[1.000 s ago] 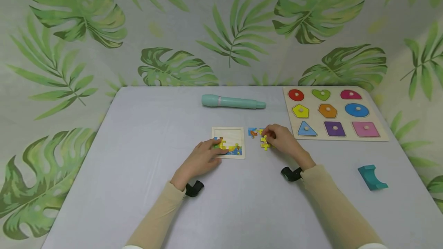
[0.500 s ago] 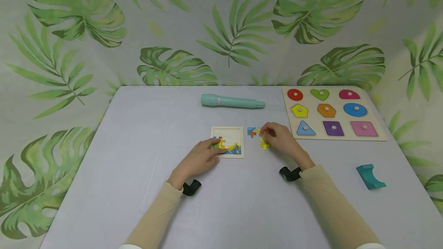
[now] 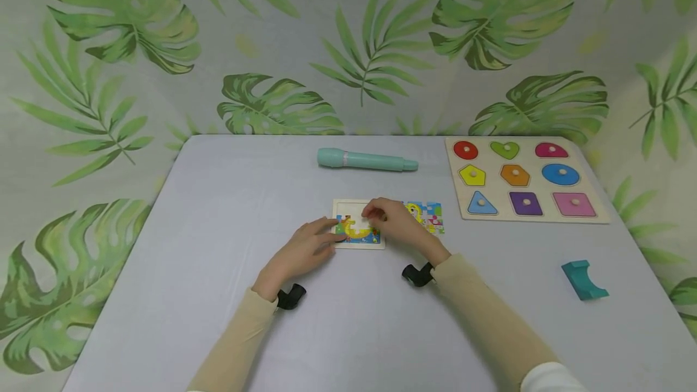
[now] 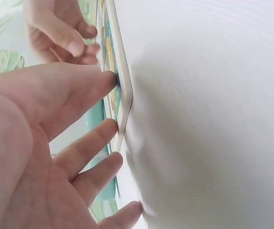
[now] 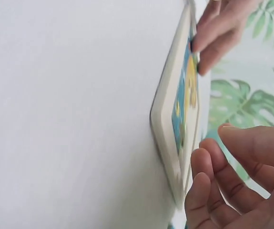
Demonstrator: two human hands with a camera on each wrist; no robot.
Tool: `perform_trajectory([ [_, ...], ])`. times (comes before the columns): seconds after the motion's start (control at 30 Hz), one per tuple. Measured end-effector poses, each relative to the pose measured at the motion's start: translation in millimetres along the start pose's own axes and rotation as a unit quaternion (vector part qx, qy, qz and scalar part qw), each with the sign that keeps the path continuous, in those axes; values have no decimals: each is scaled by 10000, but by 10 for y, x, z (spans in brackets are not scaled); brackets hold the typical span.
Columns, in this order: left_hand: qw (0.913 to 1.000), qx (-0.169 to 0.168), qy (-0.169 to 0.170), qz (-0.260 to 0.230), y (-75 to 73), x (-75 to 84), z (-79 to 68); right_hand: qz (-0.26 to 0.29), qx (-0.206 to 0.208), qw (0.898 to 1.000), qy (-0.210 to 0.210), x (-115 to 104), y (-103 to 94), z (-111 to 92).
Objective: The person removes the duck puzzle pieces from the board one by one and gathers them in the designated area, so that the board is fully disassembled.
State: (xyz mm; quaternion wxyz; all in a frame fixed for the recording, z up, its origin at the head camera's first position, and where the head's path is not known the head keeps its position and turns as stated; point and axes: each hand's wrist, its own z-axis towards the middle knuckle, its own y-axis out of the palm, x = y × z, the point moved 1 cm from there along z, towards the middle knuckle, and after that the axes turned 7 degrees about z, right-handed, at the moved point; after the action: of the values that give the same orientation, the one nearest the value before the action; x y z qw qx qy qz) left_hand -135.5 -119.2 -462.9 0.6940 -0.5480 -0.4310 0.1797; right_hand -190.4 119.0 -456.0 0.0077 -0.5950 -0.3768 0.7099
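A small wooden jigsaw tray lies mid-table, its lower part filled with blue, green and yellow pieces and its upper part bare wood. My left hand rests at its left side with fingers spread; in the left wrist view the fingertips touch the tray's edge. Over the tray's right side, my right hand has thumb and fingertips drawn together in a pinch on a puzzle piece, which the fingers hide. More colourful puzzle pieces lie right of the tray, partly covered by the right hand.
Behind the tray lies a mint-green tube-shaped object. A wooden shape board with knobbed pieces is at the back right. Nearer on the right sits a teal curved block. A leaf-print cloth hangs behind the table.
My right hand has moved left from the loose pieces to over the tray, uncovering pieces at the right. The left hand has slid slightly left along the tray.
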Motion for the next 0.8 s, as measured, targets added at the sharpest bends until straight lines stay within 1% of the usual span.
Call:
perform_trajectory([
  [0.17, 10000, 14, -58, 33, -8, -1, -27, 33, -131, 9999, -102, -85, 137, 114],
  [0.33, 9998, -16, -173, 0, -26, 15, -47, 223, -217, 9995, -17, -108, 223, 185],
  [0.43, 9997, -51, -225, -16, -29, 19, -50, 327, -232, 9992, 40, -106, 254, 207],
  [0.5, 9997, -74, -247, -38, -31, 20, -49, 366, -169, 9992, 30, -108, 265, 218],
  [0.67, 9994, -161, -300, -66, -33, 17, -39, 324, -49, 9993, -160, -134, 273, 235],
  [0.8, 9992, -205, -330, -91, -27, 13, -35, 219, -71, 9995, -236, -147, 290, 254],
])
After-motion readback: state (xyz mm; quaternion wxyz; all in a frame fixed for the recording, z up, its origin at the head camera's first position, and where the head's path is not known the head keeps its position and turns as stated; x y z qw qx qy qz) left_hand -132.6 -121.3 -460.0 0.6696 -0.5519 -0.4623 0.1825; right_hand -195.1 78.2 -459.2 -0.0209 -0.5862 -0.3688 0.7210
